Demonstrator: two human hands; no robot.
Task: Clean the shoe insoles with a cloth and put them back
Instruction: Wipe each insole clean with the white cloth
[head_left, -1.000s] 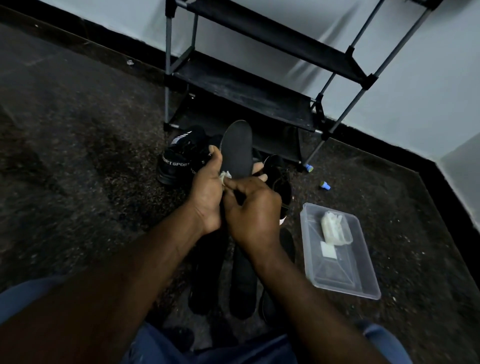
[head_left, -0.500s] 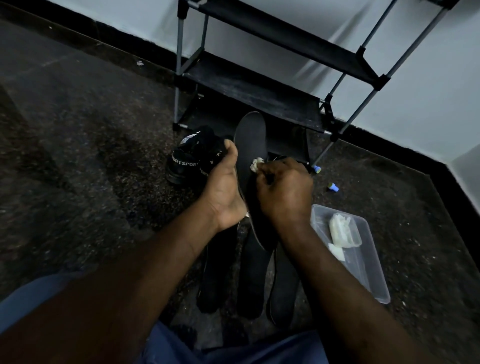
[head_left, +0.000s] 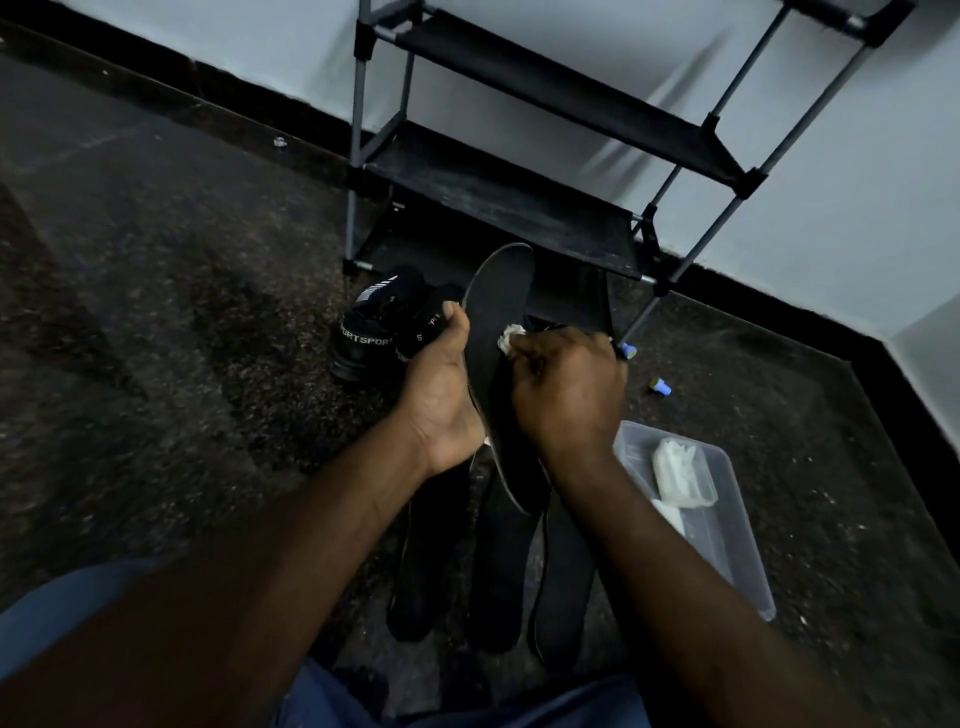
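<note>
My left hand (head_left: 441, 395) grips a long black insole (head_left: 498, 306) by its left edge and holds it upright above the floor. My right hand (head_left: 569, 389) is closed on a small white cloth (head_left: 511, 338) that it presses against the insole's face near the middle. Three more black insoles (head_left: 498, 566) lie side by side on the floor below my hands. A pair of black sport shoes (head_left: 384, 327) with white lettering stands just left of the held insole.
A black shoe rack (head_left: 498, 208) with grey metal poles stands against the wall behind the shoes. A clear plastic tray (head_left: 727, 540) with white cloths lies on the floor at the right. Two small blue caps (head_left: 660, 387) lie near the rack's foot. The floor is dark speckled stone.
My right hand with the cloth has moved up the insole from its lower part to its middle. The insole has been raised and tilted a little to the right.
</note>
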